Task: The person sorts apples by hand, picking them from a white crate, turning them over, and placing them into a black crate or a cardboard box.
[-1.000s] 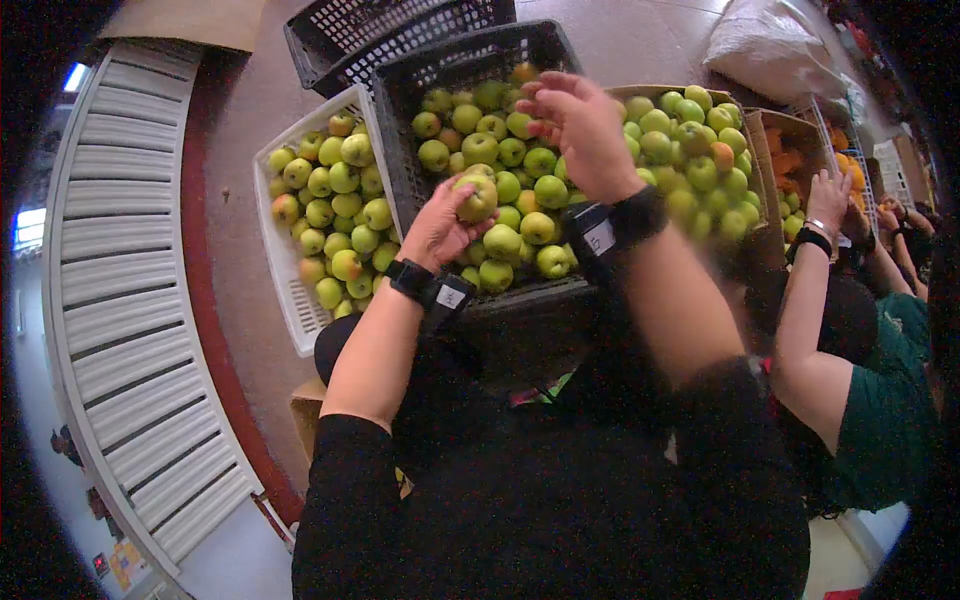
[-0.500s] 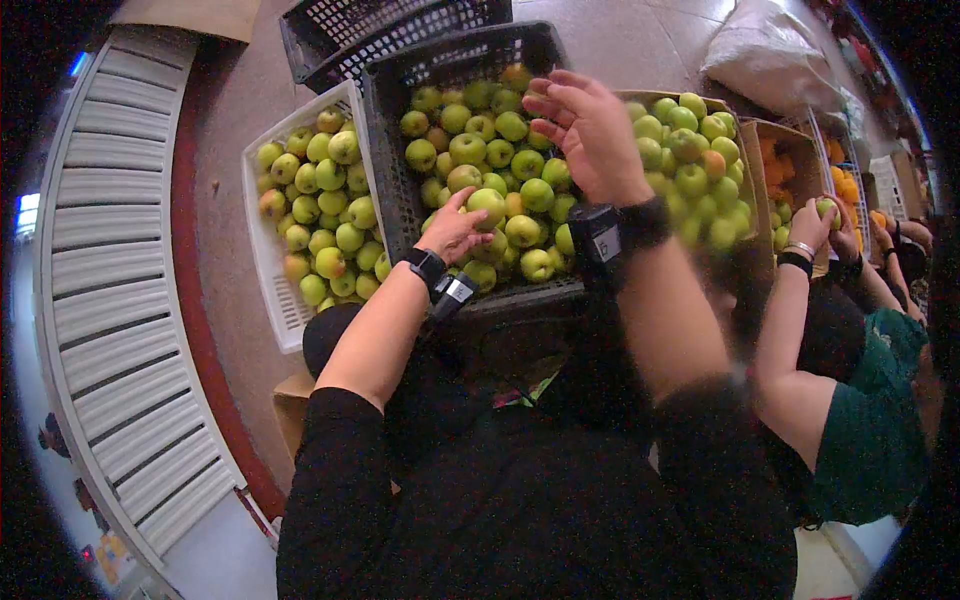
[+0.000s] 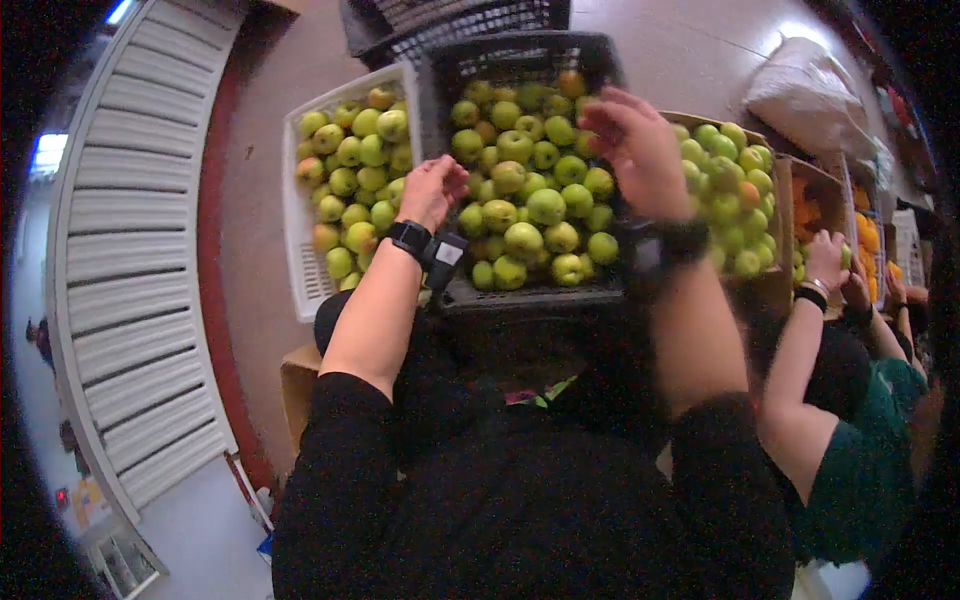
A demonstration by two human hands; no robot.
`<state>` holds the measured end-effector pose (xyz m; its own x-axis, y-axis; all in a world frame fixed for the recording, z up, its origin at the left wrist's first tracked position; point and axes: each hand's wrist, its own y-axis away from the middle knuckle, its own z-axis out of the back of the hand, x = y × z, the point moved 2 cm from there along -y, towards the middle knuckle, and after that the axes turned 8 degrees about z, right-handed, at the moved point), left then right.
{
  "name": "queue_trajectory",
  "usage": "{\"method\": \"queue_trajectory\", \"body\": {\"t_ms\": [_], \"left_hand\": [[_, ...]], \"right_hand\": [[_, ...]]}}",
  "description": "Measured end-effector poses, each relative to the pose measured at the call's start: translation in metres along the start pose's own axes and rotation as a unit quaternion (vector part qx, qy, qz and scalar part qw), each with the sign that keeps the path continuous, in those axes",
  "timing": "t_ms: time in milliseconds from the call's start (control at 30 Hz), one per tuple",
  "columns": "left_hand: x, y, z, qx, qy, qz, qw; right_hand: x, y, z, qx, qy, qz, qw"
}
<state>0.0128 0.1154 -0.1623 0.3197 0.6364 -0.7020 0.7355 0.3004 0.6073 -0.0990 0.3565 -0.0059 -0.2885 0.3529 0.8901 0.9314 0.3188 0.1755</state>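
Note:
My left hand (image 3: 434, 192) is above the side where the white crate (image 3: 298, 235) meets the black crate (image 3: 540, 298). Its fingers are loosely bent and I see no apple in them. My right hand (image 3: 645, 155), smeared by motion, hovers over the right side of the black crate with its fingers stretched out to the left; no apple shows in it. Green apples (image 3: 546, 207) fill much of the black crate, some with a reddish blush. Similar apples (image 3: 343, 181) lie in the white crate. Black bands with small boxes sit on both my wrists.
To the right, a cardboard box (image 3: 785, 235) holds more green apples (image 3: 722, 180). A co-worker's hand (image 3: 826, 262) is by further boxes with orange fruit. A roller conveyor (image 3: 150, 250) runs along the left. Behind stand another black crate (image 3: 480, 20) and a white sack (image 3: 805, 95).
My left hand has left the green apple it was touching and moved toward the white crate's edge. My right hand stays raised over the black crate's right side. The view has shifted slightly.

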Motion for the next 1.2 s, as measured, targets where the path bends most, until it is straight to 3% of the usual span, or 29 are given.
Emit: {"method": "queue_trajectory", "body": {"t_ms": [33,133,200,233,333,400,467,500,600,767,1200], "left_hand": [[-0.014,-0.001,0.017,-0.005,-0.002,-0.025,1.0],[-0.042,-0.005,0.078,-0.14,0.046,-0.12,0.982],[-0.054,0.001,0.113,-0.192,0.097,-0.118,0.969],[-0.055,0.008,0.122,-0.272,0.07,-0.113,0.953],[-0.045,0.006,0.158,-0.354,-0.021,-0.111,0.929],[-0.032,-0.008,0.193,-0.406,-0.295,-0.098,0.859],[-0.018,-0.018,0.213,-0.419,-0.56,-0.117,0.705],[-0.01,-0.021,0.221,-0.362,-0.541,-0.093,0.754],[-0.002,-0.005,0.189,-0.312,-0.698,-0.06,0.641],[-0.002,0.0,0.168,-0.317,-0.671,0.011,0.67],[-0.011,0.005,0.118,-0.421,-0.653,0.144,0.613]], "right_hand": [[-0.003,-0.001,-0.002,0.009,0.004,0.002,1.0],[-0.013,-0.002,-0.005,0.044,0.01,0.011,0.999],[-0.018,-0.001,-0.008,0.062,0.017,0.008,0.998],[-0.019,-0.001,-0.01,0.068,0.025,0.0,0.997],[-0.025,0.0,-0.014,0.079,0.046,-0.016,0.996],[-0.028,0.002,-0.016,0.082,0.062,-0.025,0.994],[-0.028,0.003,-0.019,0.082,0.082,-0.032,0.993],[-0.03,0.002,-0.02,0.085,0.081,-0.033,0.993],[-0.037,-0.002,-0.02,0.092,0.082,-0.038,0.992],[-0.044,0.0,-0.025,0.112,0.109,-0.044,0.987],[-0.055,-0.001,-0.026,0.123,0.142,-0.081,0.979]]}}
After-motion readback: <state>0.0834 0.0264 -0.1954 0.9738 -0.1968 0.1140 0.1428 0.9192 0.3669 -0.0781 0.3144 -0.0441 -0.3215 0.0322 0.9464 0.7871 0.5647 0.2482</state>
